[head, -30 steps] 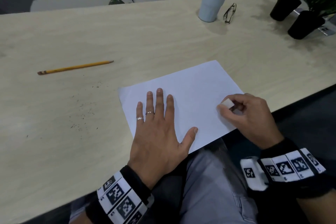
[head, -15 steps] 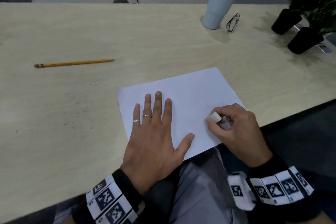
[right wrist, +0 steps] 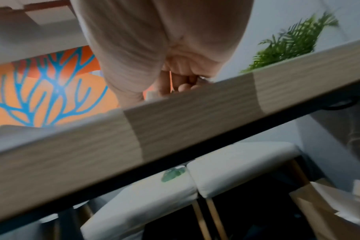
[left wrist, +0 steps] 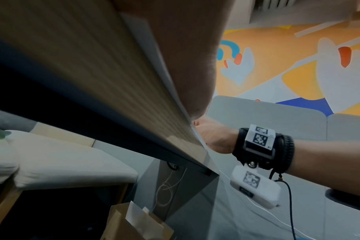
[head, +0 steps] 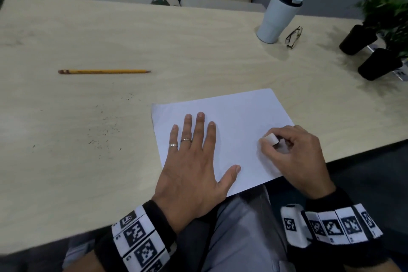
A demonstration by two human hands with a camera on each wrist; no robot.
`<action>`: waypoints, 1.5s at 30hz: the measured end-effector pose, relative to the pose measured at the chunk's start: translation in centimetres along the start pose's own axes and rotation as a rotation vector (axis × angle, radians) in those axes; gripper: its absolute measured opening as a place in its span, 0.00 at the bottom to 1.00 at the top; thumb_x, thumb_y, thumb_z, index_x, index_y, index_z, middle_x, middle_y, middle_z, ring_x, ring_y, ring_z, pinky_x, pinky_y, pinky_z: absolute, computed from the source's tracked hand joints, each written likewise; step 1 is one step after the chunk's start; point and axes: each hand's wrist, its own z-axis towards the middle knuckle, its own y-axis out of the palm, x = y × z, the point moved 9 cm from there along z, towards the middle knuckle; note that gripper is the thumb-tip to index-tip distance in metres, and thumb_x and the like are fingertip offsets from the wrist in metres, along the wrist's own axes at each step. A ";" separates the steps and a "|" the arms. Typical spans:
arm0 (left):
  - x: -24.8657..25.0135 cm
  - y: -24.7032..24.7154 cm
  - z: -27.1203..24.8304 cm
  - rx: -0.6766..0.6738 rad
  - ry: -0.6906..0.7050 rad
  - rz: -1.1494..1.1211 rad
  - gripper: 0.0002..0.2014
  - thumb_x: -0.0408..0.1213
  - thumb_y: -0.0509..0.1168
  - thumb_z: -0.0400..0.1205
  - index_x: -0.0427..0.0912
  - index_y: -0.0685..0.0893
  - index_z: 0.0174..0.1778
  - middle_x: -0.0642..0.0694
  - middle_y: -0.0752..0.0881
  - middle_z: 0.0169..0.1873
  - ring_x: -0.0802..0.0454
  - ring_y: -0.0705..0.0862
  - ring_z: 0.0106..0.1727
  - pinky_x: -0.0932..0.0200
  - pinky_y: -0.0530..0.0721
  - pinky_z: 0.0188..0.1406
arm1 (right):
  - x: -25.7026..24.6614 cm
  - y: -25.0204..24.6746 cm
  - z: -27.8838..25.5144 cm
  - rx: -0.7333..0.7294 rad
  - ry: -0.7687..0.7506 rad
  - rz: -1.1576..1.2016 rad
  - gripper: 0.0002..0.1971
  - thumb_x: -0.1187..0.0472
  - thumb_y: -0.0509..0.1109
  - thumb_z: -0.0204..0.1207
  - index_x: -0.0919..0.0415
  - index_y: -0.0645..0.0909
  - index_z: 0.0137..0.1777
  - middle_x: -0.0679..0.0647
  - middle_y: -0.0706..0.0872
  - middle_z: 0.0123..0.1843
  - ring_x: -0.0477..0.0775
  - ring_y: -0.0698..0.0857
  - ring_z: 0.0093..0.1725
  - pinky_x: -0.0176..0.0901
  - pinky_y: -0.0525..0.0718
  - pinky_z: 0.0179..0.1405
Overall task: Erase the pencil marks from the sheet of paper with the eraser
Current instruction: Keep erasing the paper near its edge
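— Paper (head: 238, 121) first: where was it, and what had changed?

— White sheet, thin and flat, skewed on the pale wood-grain bench (head: 110, 172), its near corner hanging past the bench edge. The left hand (head: 194, 161) was spread flat on it, fingers straight, pinning it — same place as half a second before. The right hand (head: 295, 157) had slid along the near-right part of the sheet, back out from where it had been a moment earlier.

— And the eraser?

— Small pale block with a squared end (head: 271, 139), pinched in the right grip between thumb and curled fingers, lower end down at the sheet. That back-and-forth read as a rubbing stroke under way.

— Any marks left?

— None I could make out; the sheet looked blank, though faint lines might not show. Dark crumbs (head: 103, 130) were scattered on the bench to the left, near a yellow pencil (head: 103, 71).
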 end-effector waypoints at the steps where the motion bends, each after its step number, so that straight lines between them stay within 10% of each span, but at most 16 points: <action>1: -0.1 -0.1 0.0 0.007 -0.003 -0.002 0.49 0.74 0.40 0.87 0.39 0.49 0.94 0.37 0.40 0.93 0.38 0.35 0.93 0.32 0.45 0.91 | -1.6 1.0 -0.6 -0.051 -0.042 0.006 0.08 0.60 0.81 0.76 0.53 0.88 0.37 0.46 0.85 0.34 0.52 0.80 0.42 0.43 0.77 0.43; 15: 0.0 0.2 0.1 -0.016 0.003 0.014 0.49 0.74 0.39 0.87 0.39 0.48 0.94 0.35 0.39 0.92 0.36 0.34 0.93 0.31 0.44 0.90 | 2.3 0.2 0.8 0.033 0.042 0.058 0.09 0.63 0.82 0.77 0.55 0.88 0.37 0.48 0.88 0.35 0.56 0.82 0.42 0.61 0.83 0.47; 30: -0.2 0.3 0.1 -0.007 0.000 0.007 0.49 0.73 0.40 0.87 0.38 0.48 0.94 0.34 0.40 0.92 0.35 0.35 0.93 0.31 0.46 0.90 | -1.2 1.6 0.5 -0.033 -0.075 0.004 0.08 0.64 0.82 0.75 0.53 0.89 0.37 0.46 0.86 0.33 0.52 0.79 0.40 0.42 0.76 0.42; 45: -0.2 0.3 0.1 0.000 -0.004 0.002 0.48 0.73 0.41 0.87 0.38 0.49 0.94 0.33 0.40 0.92 0.35 0.36 0.93 0.30 0.44 0.90 | 0.6 1.5 2.5 -0.005 -0.039 0.035 0.08 0.63 0.82 0.78 0.53 0.90 0.38 0.46 0.88 0.35 0.57 0.82 0.40 0.58 0.82 0.43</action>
